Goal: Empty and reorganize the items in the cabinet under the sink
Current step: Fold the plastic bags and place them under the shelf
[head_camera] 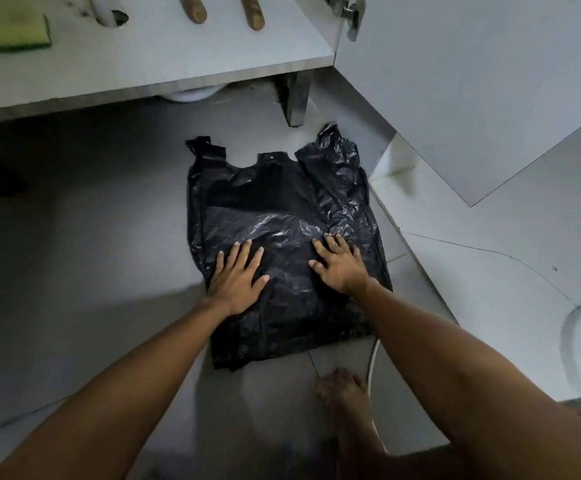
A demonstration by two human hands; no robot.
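Flattening is underway: left hand and right hand, grip spread, are pressing black plastic bag on floor; folding and restocking cabinet shelf likely remain.

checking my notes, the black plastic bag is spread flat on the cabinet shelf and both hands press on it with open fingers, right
Not quite. The black plastic bag lies spread flat on the floor, in front of the cabinet shelf, not on it. The head view shows it. The left hand and right hand do press on it with open fingers.

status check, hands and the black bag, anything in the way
Left hand and right hand open, flat on black bag. Bag spread on floor. Nothing blocking.
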